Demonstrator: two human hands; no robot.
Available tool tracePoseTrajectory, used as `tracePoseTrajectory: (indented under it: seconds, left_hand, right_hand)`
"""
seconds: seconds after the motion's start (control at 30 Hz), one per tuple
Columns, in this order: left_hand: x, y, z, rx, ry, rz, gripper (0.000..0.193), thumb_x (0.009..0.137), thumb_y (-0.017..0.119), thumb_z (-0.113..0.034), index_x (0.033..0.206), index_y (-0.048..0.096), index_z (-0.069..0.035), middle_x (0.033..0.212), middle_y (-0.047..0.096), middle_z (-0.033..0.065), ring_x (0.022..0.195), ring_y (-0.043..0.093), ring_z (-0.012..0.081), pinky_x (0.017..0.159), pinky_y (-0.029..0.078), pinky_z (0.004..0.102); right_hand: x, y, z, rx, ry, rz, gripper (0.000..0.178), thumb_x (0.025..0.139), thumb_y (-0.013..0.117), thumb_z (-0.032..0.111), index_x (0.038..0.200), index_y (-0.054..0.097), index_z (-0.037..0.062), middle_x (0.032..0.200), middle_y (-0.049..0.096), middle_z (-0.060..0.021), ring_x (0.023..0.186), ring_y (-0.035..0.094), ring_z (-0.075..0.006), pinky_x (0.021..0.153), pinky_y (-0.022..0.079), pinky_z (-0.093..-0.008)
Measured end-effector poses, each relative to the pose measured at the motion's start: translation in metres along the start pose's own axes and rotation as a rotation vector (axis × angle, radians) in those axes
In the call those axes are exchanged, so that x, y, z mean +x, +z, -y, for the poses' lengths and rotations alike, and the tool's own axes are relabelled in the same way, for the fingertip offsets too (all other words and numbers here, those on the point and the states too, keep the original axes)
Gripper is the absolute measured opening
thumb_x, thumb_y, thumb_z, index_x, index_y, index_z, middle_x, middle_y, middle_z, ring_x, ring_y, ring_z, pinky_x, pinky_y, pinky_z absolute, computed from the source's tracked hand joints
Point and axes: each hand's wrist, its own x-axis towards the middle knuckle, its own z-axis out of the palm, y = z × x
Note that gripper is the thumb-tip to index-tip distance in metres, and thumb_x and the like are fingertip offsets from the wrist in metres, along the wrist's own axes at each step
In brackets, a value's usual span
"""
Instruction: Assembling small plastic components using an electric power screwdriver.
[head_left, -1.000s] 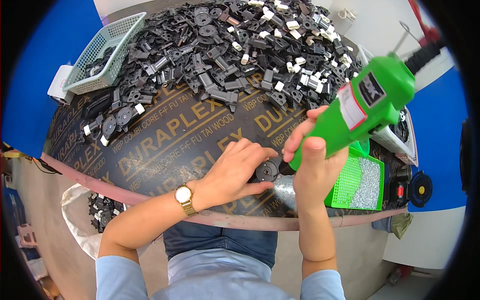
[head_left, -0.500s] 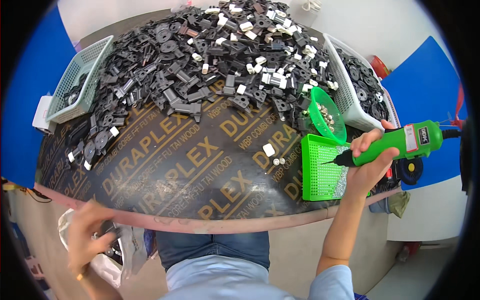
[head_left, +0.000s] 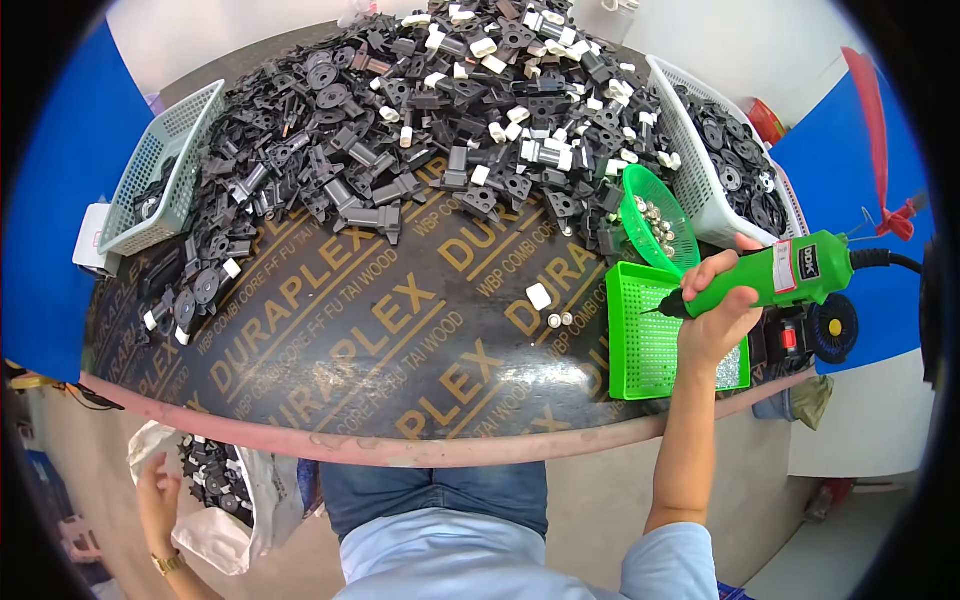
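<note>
My right hand (head_left: 718, 318) is wrapped round a green electric screwdriver (head_left: 765, 280) with a black nose and a cord at its back. Its thin bit points left, over a green perforated tray (head_left: 620, 385) that has small silvery pieces at its right side. Below the table's left front edge, my left hand (head_left: 157, 505) hangs at the rim of a white sack (head_left: 258, 490). Its fingers are apart and nothing shows in them. Inside the sack lie many black plastic parts (head_left: 215, 475) with some white bits.
A large heap of black and white parts (head_left: 400, 130) covers the back of the table. A pale basket (head_left: 165, 165) stands left, a white basket (head_left: 690, 150) right. A green bowl (head_left: 690, 240) of metal pieces sits behind the tray. Small caps (head_left: 560, 320) lie mid-table; a small fan (head_left: 835, 328) stands right.
My left hand has moved down and left to the sack's rim; a dark blurred shape near its fingers is gone. The screwdriver has shifted slightly, still in my right hand.
</note>
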Motion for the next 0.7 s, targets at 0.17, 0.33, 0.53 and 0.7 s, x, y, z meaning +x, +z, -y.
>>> tracePoseTrajectory:
  seconds: [0.17, 0.33, 0.53, 0.7]
  left_hand:
    - [0.041, -0.006, -0.07, 0.051, 0.133, -0.165, 0.024, 0.089, 0.057, -0.008, 0.112, 0.056, -0.002, 0.104, 0.062, 0.0086, 0.08, 0.058, 0.0153, 0.068, 0.048, 0.0273]
    - [0.066, 0.001, -0.111, -0.041, 0.279, -0.288, 0.017, 0.087, 0.058, -0.005, 0.103, 0.055, -0.001, 0.096, 0.06, 0.0088, 0.083, 0.058, 0.0174, 0.071, 0.047, 0.0277]
    - [0.097, 0.039, -0.181, -0.008, 0.556, -0.417, 0.042, 0.071, 0.068, -0.003, 0.111, 0.054, -0.002, 0.104, 0.051, 0.0152, 0.097, 0.052, 0.0299, 0.083, 0.044, 0.0365]
    - [0.108, 0.038, -0.189, 0.095, 0.664, -0.446, 0.059, 0.069, 0.073, -0.009, 0.123, 0.051, -0.006, 0.116, 0.047, 0.0155, 0.106, 0.046, 0.0328, 0.09, 0.04, 0.0403]
  right_hand:
    - [0.002, -0.004, -0.002, -0.002, -0.007, -0.011, 0.074, 0.082, 0.051, 0.064, 0.115, 0.041, -0.0013, 0.064, 0.045, -0.003, 0.05, 0.043, -0.0101, 0.047, 0.036, -0.024]
    - [0.002, 0.008, -0.006, 0.039, 0.022, -0.005, 0.073, 0.081, 0.053, 0.065, 0.112, 0.043, -0.0009, 0.064, 0.044, -0.0025, 0.051, 0.043, -0.0101, 0.047, 0.036, -0.0243]
    - [0.002, -0.021, -0.012, -0.002, 0.105, -0.084, 0.083, 0.077, 0.06, 0.063, 0.123, 0.038, -0.0031, 0.073, 0.047, -0.0013, 0.061, 0.044, -0.008, 0.05, 0.036, -0.0215]
    - [0.004, -0.013, 0.009, 0.031, 0.014, -0.076, 0.081, 0.081, 0.055, 0.063, 0.124, 0.036, -0.0024, 0.071, 0.041, -0.0015, 0.06, 0.04, -0.0086, 0.056, 0.033, -0.0219]
